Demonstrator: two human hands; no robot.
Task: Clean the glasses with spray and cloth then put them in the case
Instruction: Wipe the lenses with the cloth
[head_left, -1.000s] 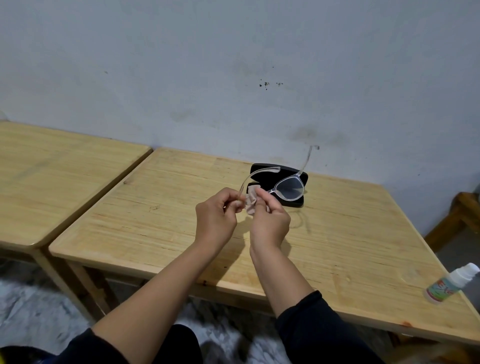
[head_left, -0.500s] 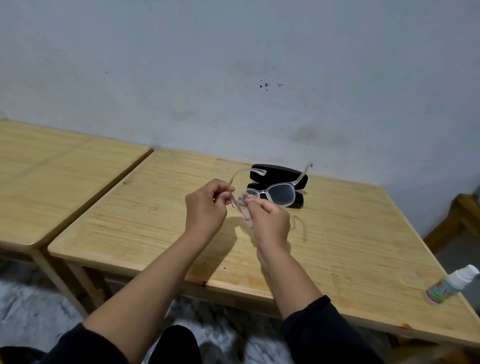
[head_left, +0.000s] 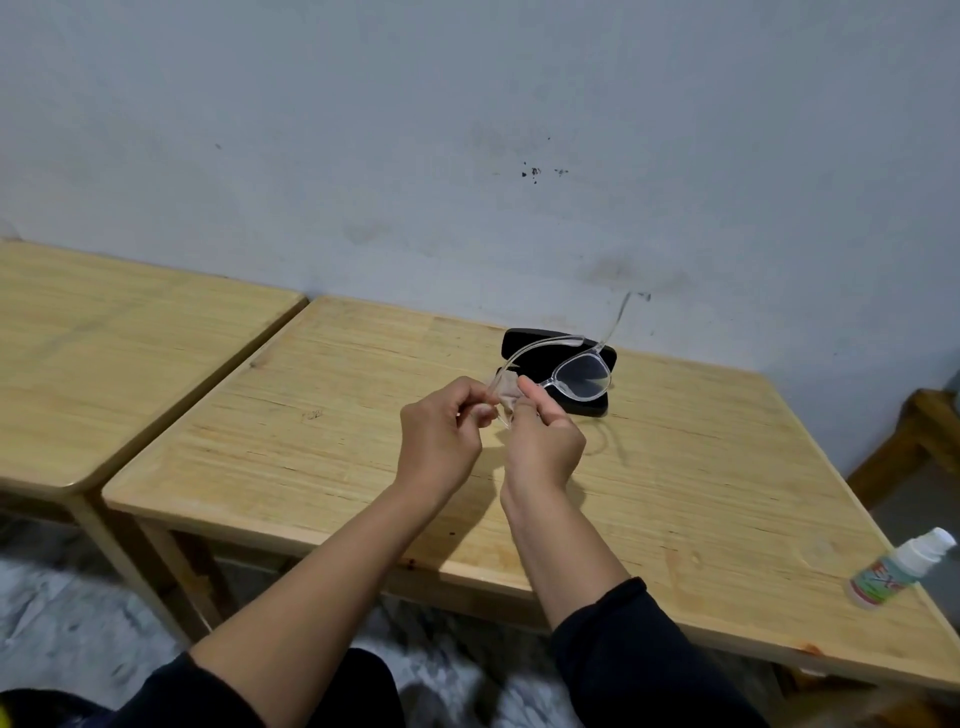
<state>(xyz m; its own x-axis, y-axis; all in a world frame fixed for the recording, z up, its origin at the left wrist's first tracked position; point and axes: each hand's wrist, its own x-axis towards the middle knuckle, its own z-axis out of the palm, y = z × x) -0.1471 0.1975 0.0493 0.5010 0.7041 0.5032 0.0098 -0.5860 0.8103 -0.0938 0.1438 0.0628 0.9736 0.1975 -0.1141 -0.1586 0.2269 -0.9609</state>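
Clear-framed glasses (head_left: 582, 376) are held above the wooden table (head_left: 322, 447), arms unfolded and pointing away toward the wall. My left hand (head_left: 441, 441) pinches the left end of the frame. My right hand (head_left: 543, 441) presses a small pale cloth (head_left: 505, 395) over the left lens, which the cloth hides. The right lens is uncovered. Behind the glasses a black case (head_left: 530, 340) lies on the table near the wall. A small white spray bottle (head_left: 898, 569) lies on its side at the table's right front edge.
A second wooden table (head_left: 119, 353) stands close on the left, with a narrow gap between the two. The grey wall (head_left: 467, 156) runs just behind both tables. A wooden chair or stool (head_left: 914, 441) stands at the far right.
The glasses tilted back up after dipping half a second ago, right arm now pointing higher toward the wall. Both hands shifted slightly right, cloth still on the left lens.
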